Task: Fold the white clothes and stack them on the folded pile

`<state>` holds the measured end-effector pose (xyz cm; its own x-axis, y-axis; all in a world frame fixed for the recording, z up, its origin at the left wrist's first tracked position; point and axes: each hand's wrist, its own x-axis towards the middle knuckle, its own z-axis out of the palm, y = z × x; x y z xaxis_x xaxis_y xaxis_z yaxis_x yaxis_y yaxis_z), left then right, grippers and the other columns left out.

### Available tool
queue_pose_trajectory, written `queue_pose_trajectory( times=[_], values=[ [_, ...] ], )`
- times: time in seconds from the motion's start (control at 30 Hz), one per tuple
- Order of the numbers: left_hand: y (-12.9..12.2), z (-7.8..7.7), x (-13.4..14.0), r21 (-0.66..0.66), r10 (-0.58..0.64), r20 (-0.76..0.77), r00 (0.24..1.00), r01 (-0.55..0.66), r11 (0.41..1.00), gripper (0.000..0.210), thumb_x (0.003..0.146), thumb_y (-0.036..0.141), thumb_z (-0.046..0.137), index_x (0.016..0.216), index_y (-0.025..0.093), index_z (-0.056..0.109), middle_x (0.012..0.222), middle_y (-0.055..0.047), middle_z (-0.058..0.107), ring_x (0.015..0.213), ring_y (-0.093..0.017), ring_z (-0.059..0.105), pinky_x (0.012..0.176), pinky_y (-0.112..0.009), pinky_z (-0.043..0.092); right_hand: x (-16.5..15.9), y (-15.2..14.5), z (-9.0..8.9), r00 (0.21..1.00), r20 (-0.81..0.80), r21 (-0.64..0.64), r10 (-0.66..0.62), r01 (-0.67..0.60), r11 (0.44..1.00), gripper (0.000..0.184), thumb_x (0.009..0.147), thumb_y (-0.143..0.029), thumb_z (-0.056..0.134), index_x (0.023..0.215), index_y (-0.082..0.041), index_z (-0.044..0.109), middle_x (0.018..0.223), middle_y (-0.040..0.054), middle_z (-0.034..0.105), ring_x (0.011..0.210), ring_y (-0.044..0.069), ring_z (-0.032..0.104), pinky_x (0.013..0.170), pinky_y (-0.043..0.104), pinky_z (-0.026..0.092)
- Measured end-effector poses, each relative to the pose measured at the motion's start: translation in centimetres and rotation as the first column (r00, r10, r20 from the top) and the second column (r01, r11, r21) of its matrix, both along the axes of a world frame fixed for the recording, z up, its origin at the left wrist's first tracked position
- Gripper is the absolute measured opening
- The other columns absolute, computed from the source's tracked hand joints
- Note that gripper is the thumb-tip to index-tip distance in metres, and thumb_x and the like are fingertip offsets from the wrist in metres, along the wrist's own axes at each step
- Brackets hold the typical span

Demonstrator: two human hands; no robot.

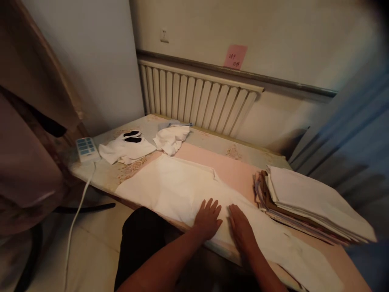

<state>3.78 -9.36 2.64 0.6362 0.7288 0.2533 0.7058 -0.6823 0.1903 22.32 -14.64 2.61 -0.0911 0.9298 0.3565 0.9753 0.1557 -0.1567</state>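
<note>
- The white cloth (185, 182) lies spread out to the left of the folded stack (322, 202), its narrower end running past the stack's near side. It is creamy and lightly creased, with a small raised fold along its far edge and faint dull marks toward the narrower end.
- Two hands touch it, left of the stack. The left hand (208, 219) is open, palm down with fingers spread; the right hand (241, 225), nearer the stack, is open too, its fingers straight and together.
- One stack, of several layers: white on top, brown and purplish below; the exact number cannot be told.
- Two crumpled white pieces lie far left of the stack: one (127, 150) shows two black patches, the other (172, 140) a bluish edge.
- One power strip (86, 149) sits farthest left from the stack, on the table.
- Under the stack, a pink sheet (231, 166) covers part of a floral tabletop (209, 140).
- Beyond the stack: one pale radiator (197, 91), one socket (164, 35), one pink note (236, 56); to its right, a bluish curtain (343, 142).
</note>
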Motion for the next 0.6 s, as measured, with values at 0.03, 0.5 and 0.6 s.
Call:
queue_pose_trajectory(
  times=[0.03, 0.5, 0.6],
  values=[
    [0.2, 0.1, -1.2, 0.009, 0.011, 0.0, 1.0, -0.011, 1.0, 0.059, 0.093, 0.051, 0.032, 0.145, 0.024, 0.035, 0.151, -0.007, 0.035, 0.142, -0.028, 0.023, 0.113, -0.053, 0.021, -0.8, 0.4, -0.6, 0.999, 0.04, 0.011, 0.013, -0.013, 1.0, 0.044, 0.095, -0.031, 0.034, 0.13, -0.013, 0.053, 0.137, 0.0141, 0.052, 0.132, 0.027, 0.043, 0.108, 0.049, 0.035],
    [5.6, 1.4, -17.9, 0.038, 0.5, 0.025, 0.866, -0.5, 0.865, 0.046, 0.093, 0.034, 0.038, 0.132, 0.012, 0.049, 0.146, -0.016, 0.042, 0.138, -0.03, 0.031, 0.109, -0.05, 0.03, -1.9, 0.3, -2.5, 0.98, 0.198, 0.052, 0.023, -0.034, 0.998, 0.042, 0.093, -0.03, 0.038, 0.129, -0.015, 0.054, 0.139, 0.0119, 0.051, 0.133, 0.03, 0.039, 0.109, 0.049, 0.028],
    [6.7, 3.1, -24.6, 0.033, 0.723, 0.202, 0.66, -0.743, 0.669, 0.044, 0.091, 0.034, 0.039, 0.127, 0.011, 0.051, 0.141, -0.017, 0.046, 0.131, -0.027, 0.041, 0.105, -0.043, 0.037, -1.9, 0.2, -2.5, 0.979, 0.202, 0.057, 0.032, -0.044, 0.997, 0.043, 0.093, -0.028, 0.036, 0.129, -0.015, 0.055, 0.139, 0.0125, 0.05, 0.134, 0.029, 0.039, 0.109, 0.05, 0.028]
  ],
)
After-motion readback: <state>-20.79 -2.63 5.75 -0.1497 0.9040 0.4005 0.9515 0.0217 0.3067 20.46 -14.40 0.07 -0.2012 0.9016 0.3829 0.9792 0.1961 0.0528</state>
